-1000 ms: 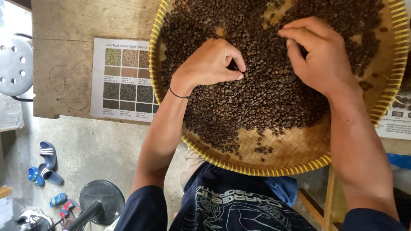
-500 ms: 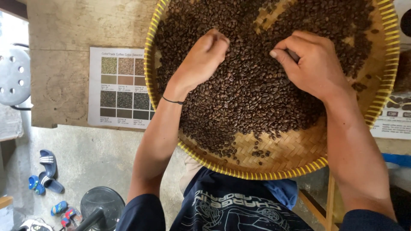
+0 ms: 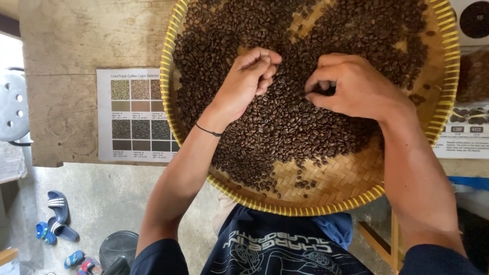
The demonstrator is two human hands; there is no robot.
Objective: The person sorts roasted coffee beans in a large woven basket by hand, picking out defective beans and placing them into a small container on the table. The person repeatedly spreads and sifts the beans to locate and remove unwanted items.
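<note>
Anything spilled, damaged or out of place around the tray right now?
Nothing spilled: the beans all sit inside the woven tray. Only oddity: the tray overhangs the table edge toward the person. Both hands, left and right, pinch among beans.

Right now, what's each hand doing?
Left hand: fingers curled over the coffee beans; contents hidden.
Right hand: fingers pinched together on the beans; contents hidden.

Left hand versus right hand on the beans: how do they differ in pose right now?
The left hand is curled loosely with fingers bunched toward the middle of the woven tray; the right hand pinches fingertips to thumb, pointing left. The left wrist carries a thin black band; the right wrist is bare. Both rest on the roasted coffee beans, close together but apart.
</note>
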